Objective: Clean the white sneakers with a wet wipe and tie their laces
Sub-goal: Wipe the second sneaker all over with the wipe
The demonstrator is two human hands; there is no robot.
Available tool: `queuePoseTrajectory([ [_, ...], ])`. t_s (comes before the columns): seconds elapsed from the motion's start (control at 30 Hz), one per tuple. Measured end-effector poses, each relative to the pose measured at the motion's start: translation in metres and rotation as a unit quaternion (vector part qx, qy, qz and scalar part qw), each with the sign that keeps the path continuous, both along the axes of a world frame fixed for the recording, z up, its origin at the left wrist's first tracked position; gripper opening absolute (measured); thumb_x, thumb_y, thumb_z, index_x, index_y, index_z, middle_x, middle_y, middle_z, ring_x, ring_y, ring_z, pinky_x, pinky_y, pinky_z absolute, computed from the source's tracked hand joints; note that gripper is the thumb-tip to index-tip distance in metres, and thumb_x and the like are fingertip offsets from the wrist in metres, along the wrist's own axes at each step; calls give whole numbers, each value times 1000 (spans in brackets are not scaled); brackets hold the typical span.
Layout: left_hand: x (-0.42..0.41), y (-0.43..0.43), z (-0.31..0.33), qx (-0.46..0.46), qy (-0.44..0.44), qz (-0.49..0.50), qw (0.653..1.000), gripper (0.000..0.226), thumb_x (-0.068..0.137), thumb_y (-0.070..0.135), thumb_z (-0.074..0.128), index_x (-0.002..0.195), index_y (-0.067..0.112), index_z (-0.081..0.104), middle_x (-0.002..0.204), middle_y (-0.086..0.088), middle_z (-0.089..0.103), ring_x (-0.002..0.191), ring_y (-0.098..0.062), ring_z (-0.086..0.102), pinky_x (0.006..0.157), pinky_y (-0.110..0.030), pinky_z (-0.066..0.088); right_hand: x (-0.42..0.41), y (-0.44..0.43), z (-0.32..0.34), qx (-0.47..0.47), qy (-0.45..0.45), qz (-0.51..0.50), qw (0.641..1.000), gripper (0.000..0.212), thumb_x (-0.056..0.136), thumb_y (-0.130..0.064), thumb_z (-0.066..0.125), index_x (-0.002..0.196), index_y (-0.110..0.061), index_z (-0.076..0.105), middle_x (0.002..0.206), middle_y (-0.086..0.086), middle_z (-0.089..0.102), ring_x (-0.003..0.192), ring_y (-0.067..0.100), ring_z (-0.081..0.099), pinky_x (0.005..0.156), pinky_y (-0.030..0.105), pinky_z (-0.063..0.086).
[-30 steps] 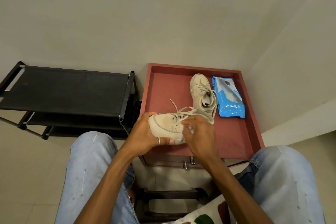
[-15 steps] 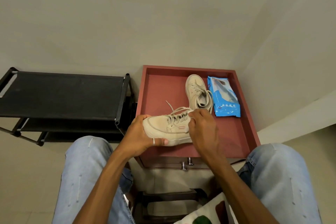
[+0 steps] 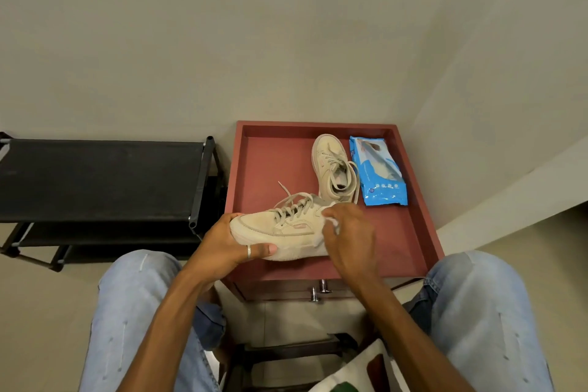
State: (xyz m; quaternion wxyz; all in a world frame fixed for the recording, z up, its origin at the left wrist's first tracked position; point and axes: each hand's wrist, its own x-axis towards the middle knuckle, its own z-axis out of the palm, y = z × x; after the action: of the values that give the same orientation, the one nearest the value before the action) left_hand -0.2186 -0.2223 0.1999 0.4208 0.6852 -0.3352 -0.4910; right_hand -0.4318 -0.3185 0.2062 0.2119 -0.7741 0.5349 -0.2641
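Black shoe rack (image 3: 101,181) is standing to the left, well apart from the work.

Left hand (image 3: 222,242) is gripping the toe end of the sneaker (image 3: 280,226), thumb curled across the sole edge. The shoe is being held on its side, just above the near part of the red table (image 3: 423,232).

- Risk: the grip is sitting at one end only, so a hard rub at the heel could be twisting the shoe loose.
- Its laces (image 3: 286,197) are hanging untied and could be snagging under the wipe.

Right hand (image 3: 350,239) is pinching the bunched white wipe (image 3: 332,223) against the shoe's side near the heel.

- Risk: the wad could be slipping out or only smearing dirt.

Second sneaker (image 3: 334,169) is lying further back, laces loose, just beside the blue pack (image 3: 378,175). A wide elbow swing could be knocking either one.
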Motion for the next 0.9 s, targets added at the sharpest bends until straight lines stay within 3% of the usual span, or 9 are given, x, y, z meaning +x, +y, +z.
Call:
queuePoseTrajectory([
  [0.07,2,0,-2,6,17,-11,1000,78,50,26,102,117,10,66,110,-2,77,105,-20,73,97,-44,57,14,13,-3,-1,-21,55,998,23,82,-1,62,98,-13,74,105,0,67,89,14,63,83,19,47],
  [0.13,0,0,-1,3,22,-15,1000,57,61,10,97,111,11,69,106,-2,79,102,-20,74,94,-37,59,17,15,-6,-9,-16,73,997,24,81,1,61,97,-13,74,103,1,67,88,15,64,81,19,45],
  [0.2,-2,1,1,1,31,-21,999,45,67,2,89,107,13,72,103,-1,79,101,-19,74,90,-30,60,8,4,-7,-1,-5,26,1000,24,84,-1,60,100,-13,73,107,1,66,89,16,64,79,24,50],
  [0.33,0,0,1,2,52,-16,999,47,68,0,88,111,11,71,104,-3,79,100,-18,75,84,-25,60,-8,-11,-7,16,-12,-64,998,23,85,0,60,102,-12,72,109,2,64,88,17,64,77,20,47],
  [0.5,1,2,-2,5,66,-11,998,42,71,-8,84,106,10,70,97,1,80,92,-13,75,74,-18,59,13,12,-15,-37,-5,71,997,24,83,4,60,98,-9,74,101,2,67,85,15,64,74,23,51],
  [0.63,4,2,-8,4,93,-3,996,68,57,8,98,118,6,66,106,-4,78,100,-18,74,79,-23,60,-5,-8,-13,25,-59,-35,997,21,86,-1,60,100,-13,71,106,-3,64,87,11,61,73,12,43],
  [0.73,3,2,-5,4,93,-8,996,77,43,21,102,111,11,67,102,1,79,99,-17,74,76,-21,60,-23,-26,-20,98,-91,-119,984,22,87,-6,60,104,-17,70,106,-6,63,92,9,59,68,4,38],
  [0.8,2,2,-4,-7,93,-16,996,84,33,34,102,107,13,69,100,2,79,96,-14,75,74,-19,59,-25,-28,-23,145,-123,-153,970,23,87,-8,60,104,-19,70,105,-5,68,95,12,62,72,10,43],
  [0.9,4,2,-5,-6,89,-10,996,99,24,48,101,110,12,70,104,-1,79,98,-15,75,77,-21,60,-21,-19,-20,140,-148,-149,968,22,86,-8,62,103,-18,71,100,-7,67,94,11,61,81,24,49],
])
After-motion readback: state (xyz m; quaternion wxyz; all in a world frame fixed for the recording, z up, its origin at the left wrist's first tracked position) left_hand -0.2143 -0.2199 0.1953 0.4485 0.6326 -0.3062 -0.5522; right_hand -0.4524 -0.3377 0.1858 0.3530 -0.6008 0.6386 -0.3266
